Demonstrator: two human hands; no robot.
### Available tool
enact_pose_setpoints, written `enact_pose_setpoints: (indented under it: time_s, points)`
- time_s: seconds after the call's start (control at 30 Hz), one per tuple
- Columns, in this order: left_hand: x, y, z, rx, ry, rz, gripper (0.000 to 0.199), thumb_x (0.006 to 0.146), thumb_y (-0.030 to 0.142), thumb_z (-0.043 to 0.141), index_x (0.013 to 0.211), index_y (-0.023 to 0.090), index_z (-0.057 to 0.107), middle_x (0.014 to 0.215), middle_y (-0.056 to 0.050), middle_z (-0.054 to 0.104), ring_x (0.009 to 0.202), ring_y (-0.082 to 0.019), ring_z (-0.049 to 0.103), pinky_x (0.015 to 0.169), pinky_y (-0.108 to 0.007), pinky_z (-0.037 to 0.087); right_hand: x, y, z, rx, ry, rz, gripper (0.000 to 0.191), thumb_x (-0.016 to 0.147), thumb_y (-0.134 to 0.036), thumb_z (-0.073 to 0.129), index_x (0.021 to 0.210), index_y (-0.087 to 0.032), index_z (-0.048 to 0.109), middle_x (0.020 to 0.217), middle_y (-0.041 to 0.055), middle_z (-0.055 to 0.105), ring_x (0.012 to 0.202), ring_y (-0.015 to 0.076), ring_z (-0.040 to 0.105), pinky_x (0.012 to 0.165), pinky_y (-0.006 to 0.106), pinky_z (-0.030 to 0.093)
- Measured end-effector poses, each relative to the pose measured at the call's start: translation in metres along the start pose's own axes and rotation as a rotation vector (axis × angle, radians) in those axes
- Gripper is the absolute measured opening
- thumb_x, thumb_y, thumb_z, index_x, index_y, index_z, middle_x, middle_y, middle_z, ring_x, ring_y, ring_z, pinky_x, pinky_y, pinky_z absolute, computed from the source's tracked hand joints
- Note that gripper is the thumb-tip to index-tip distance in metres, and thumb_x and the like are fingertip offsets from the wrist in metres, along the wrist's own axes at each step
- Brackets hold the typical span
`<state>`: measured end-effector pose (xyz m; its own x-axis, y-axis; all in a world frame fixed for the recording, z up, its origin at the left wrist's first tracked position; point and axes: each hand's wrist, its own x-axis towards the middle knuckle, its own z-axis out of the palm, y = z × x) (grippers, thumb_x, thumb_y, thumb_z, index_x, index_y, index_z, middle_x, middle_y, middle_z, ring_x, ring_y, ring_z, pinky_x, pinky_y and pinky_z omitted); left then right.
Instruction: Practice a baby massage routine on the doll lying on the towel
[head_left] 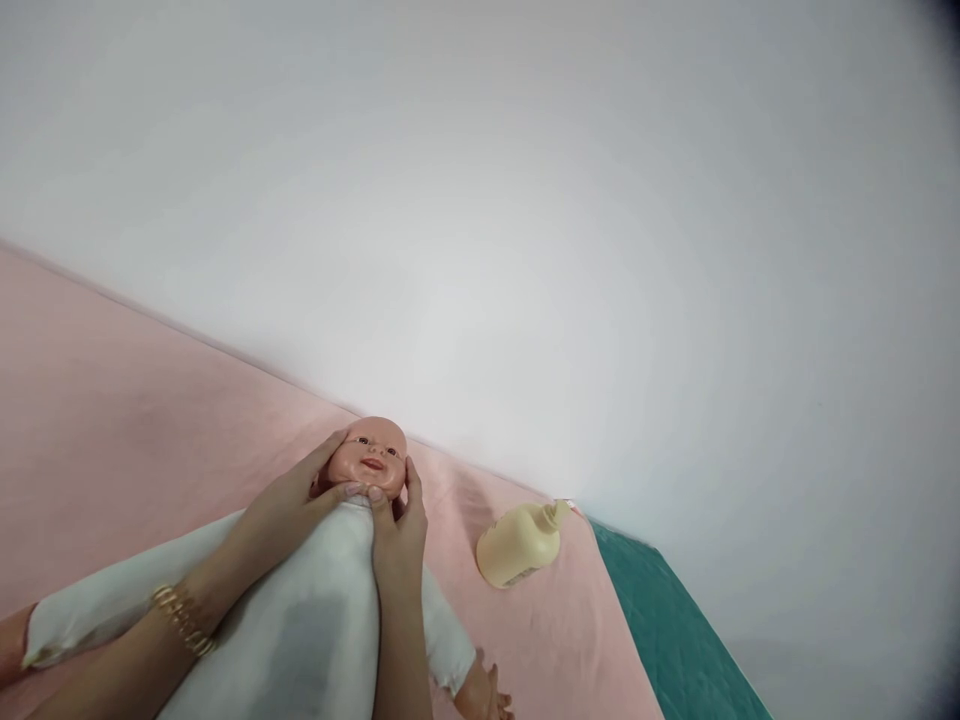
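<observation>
Pink sheet [187, 410] meets white wall [480, 200]; doll [322, 590] lies face-up on it. L hand [315, 495] & R hand [401, 530] grip its head [373, 455], thumbs nr chin. Hold's underway; pump bottle [519, 545] nearby, no hand on it. Can't tell what's left.

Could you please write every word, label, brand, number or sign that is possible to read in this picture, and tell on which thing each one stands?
Readable texts: none.
Pale yellow, rounded plastic pump bottle: faint marks low on its side, too small and blurred to read.
Baby doll with smooth plastic head and white cloth body: no lettering visible, only a plain grey patch on the body.
</observation>
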<state>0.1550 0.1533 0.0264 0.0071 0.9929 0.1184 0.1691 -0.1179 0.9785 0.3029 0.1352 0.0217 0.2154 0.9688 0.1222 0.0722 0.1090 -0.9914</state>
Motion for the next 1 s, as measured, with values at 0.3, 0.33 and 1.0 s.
enact_pose_setpoints:
  time_s: [0.3,0.33,1.0]
  points:
    - [0.004,-0.012,-0.005,0.104,-0.018,0.051,0.076,0.091,0.059,0.046,0.155,0.022,0.038,0.150,-0.009,0.054,0.133,-0.033,0.055,0.108,-0.042,0.048,-0.001,-0.006,0.001,-0.022,0.055,-0.015,0.070,0.087,-0.054,0.064,0.144,-0.014,0.054,0.149,0.0129,0.054,0.136,0.0282,0.054,0.112,0.041,0.046]
    - [0.006,-0.014,-0.005,0.112,-0.024,0.047,0.075,0.091,0.059,0.045,0.156,0.021,0.038,0.151,-0.009,0.053,0.134,-0.032,0.054,0.108,-0.042,0.048,0.000,-0.005,0.000,-0.020,0.056,-0.025,0.069,0.088,-0.055,0.062,0.144,-0.014,0.055,0.149,0.0128,0.054,0.137,0.0276,0.053,0.112,0.040,0.046]
    - [0.000,0.007,-0.005,0.038,-0.038,0.004,0.081,0.084,0.063,0.055,0.153,0.023,0.041,0.148,-0.009,0.056,0.134,-0.033,0.054,0.099,-0.038,0.055,-0.002,-0.004,0.003,0.057,0.047,0.046,0.077,0.083,-0.051,0.074,0.148,-0.017,0.050,0.143,0.0127,0.060,0.128,0.0290,0.061,0.107,0.042,0.052]
